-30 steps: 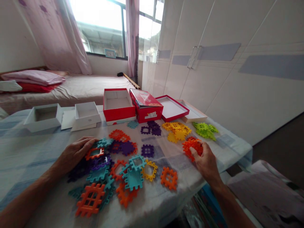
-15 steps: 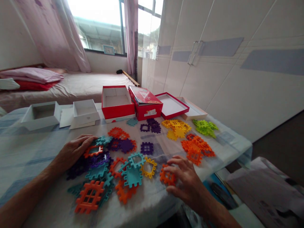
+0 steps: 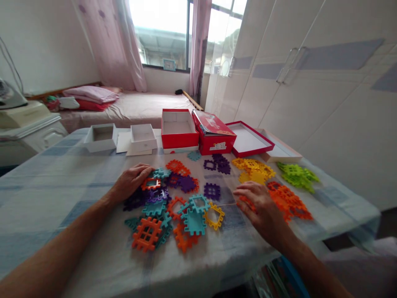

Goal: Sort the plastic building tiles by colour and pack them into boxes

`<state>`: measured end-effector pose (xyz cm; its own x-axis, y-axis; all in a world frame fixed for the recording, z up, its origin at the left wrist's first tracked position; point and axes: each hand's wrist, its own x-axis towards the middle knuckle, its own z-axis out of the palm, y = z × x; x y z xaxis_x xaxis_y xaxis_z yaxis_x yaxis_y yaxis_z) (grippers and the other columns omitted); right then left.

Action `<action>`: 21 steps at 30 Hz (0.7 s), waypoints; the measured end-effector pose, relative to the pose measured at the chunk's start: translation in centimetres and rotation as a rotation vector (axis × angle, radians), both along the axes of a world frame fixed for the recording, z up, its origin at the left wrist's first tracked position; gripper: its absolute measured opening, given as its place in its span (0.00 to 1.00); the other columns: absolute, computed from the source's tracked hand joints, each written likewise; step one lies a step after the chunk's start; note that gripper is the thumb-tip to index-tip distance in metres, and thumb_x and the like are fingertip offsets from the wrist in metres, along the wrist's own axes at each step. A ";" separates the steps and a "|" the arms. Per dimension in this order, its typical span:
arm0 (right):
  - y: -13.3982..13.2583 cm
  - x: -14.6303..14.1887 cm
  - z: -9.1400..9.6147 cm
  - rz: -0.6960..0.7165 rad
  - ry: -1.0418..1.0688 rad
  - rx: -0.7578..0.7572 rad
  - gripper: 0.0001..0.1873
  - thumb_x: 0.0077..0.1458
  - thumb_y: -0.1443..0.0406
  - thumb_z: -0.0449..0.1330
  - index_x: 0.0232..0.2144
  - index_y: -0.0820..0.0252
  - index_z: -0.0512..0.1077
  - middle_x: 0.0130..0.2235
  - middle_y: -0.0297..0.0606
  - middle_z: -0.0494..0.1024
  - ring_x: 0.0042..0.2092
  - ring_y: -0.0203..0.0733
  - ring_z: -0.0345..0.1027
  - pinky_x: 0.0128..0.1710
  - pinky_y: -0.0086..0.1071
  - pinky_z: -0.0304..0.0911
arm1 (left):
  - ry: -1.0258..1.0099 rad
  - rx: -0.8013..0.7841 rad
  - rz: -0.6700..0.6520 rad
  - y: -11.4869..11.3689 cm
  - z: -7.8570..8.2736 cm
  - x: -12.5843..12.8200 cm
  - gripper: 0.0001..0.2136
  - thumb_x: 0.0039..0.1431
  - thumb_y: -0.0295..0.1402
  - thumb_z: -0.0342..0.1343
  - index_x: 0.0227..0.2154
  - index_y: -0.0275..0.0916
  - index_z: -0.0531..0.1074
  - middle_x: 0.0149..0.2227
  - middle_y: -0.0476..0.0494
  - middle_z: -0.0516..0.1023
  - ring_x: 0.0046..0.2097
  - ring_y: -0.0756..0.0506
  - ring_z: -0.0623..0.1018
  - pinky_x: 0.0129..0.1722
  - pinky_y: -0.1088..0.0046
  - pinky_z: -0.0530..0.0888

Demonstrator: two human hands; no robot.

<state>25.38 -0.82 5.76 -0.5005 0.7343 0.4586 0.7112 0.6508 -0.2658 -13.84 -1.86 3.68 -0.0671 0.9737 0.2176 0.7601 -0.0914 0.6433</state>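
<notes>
My left hand (image 3: 132, 180) lies flat with fingers spread on the left edge of a mixed heap of plastic interlocking tiles (image 3: 186, 207) in teal, orange, purple and yellow. My right hand (image 3: 259, 203) is curled palm-down over an orange tile (image 3: 244, 201), of which only an edge shows under the fingers. It sits just left of a pile of orange tiles (image 3: 290, 200). Behind that lie a yellow pile (image 3: 254, 167), a green pile (image 3: 296, 174) and a few purple tiles (image 3: 217, 163). One purple tile (image 3: 211, 191) lies alone between my hands.
Two red boxes (image 3: 179, 134) (image 3: 214, 134), a red lid (image 3: 249, 142) and two white boxes (image 3: 101, 138) (image 3: 142, 138) line the table's far edge. The checked tablecloth (image 3: 56, 182) hangs over the near edge. A bed (image 3: 136, 107) stands behind, wardrobe doors (image 3: 310, 82) at right.
My right hand left the orange pile, came down on a lone orange tile near the front edge, and has carried it right toward the orange pile. The view swung left. My left hand stayed.
</notes>
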 end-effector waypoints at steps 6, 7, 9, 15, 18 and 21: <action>2.2 -7.8 1.0 0.210 -0.099 -0.113 0.16 0.55 0.62 0.56 0.46 0.57 0.69 0.47 0.41 0.71 0.51 0.45 0.61 0.51 0.42 0.57 | -0.012 0.020 -0.018 0.0 -0.1 0.0 0.26 0.58 0.51 0.40 0.39 0.36 0.74 0.44 0.42 0.74 0.45 0.43 0.74 0.49 0.71 0.67; 2.7 -8.8 0.8 0.197 -0.135 -0.118 0.19 0.53 0.60 0.57 0.47 0.58 0.68 0.49 0.43 0.70 0.52 0.47 0.60 0.51 0.43 0.56 | -0.015 0.024 -0.022 0.0 -0.1 0.0 0.26 0.58 0.51 0.40 0.39 0.35 0.74 0.44 0.41 0.74 0.45 0.43 0.74 0.48 0.71 0.68; 3.7 -10.4 0.4 0.182 -0.208 -0.155 0.21 0.51 0.58 0.59 0.47 0.61 0.68 0.50 0.46 0.69 0.53 0.50 0.59 0.51 0.45 0.55 | -0.020 0.028 -0.024 -0.1 0.0 0.1 0.26 0.59 0.51 0.40 0.39 0.35 0.74 0.43 0.41 0.74 0.45 0.44 0.74 0.48 0.72 0.68; 5.1 -11.7 0.2 0.177 -0.219 -0.284 0.17 0.45 0.60 0.63 0.38 0.62 0.68 0.41 0.43 0.71 0.44 0.45 0.63 0.43 0.37 0.57 | -0.029 0.047 -0.025 -0.1 0.0 0.2 0.24 0.59 0.49 0.42 0.38 0.35 0.75 0.42 0.41 0.75 0.43 0.44 0.75 0.45 0.73 0.69; 4.8 -11.4 0.0 0.180 -0.083 -0.376 0.14 0.47 0.66 0.60 0.38 0.61 0.65 0.34 0.37 0.71 0.36 0.39 0.64 0.36 0.31 0.58 | -0.034 0.057 -0.029 0.0 -0.1 0.1 0.23 0.59 0.48 0.42 0.38 0.35 0.75 0.42 0.41 0.75 0.43 0.45 0.75 0.45 0.73 0.69; 4.8 -11.0 -0.3 0.221 0.056 -0.372 0.09 0.51 0.70 0.53 0.37 0.59 0.64 0.33 0.34 0.72 0.34 0.36 0.65 0.35 0.28 0.57 | -0.030 0.061 -0.037 0.0 -0.1 0.0 0.22 0.60 0.47 0.41 0.38 0.36 0.75 0.41 0.42 0.75 0.43 0.45 0.75 0.45 0.72 0.69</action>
